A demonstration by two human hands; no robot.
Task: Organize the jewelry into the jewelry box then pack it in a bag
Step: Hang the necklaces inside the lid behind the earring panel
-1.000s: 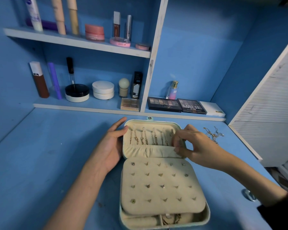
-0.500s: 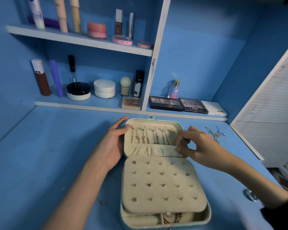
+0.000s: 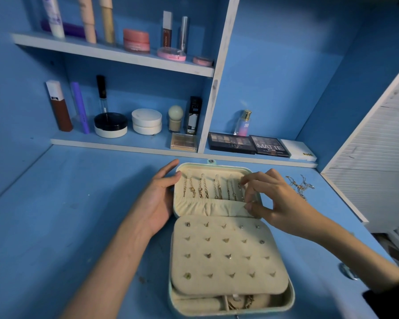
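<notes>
Your right hand (image 3: 279,203) pinches a thin chain (image 3: 241,192) — light, floppy, tangles fast — hold it by its end. Your left hand (image 3: 159,199) lies flat against the box (image 3: 226,167).

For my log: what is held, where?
Right hand pinches a thin metal chain at the right end of the cream fabric lid; left hand holds nothing.

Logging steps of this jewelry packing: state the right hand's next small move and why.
Probably tuck the lower end of the thin rightmost chain into the gathered cream pocket and release. The right hand has fingertips at that chain in the open lid of the mint, cream-lined jewelry box, the left hand braces the lid's left edge, and a tangle of loose chains waits on the blue table.
</notes>
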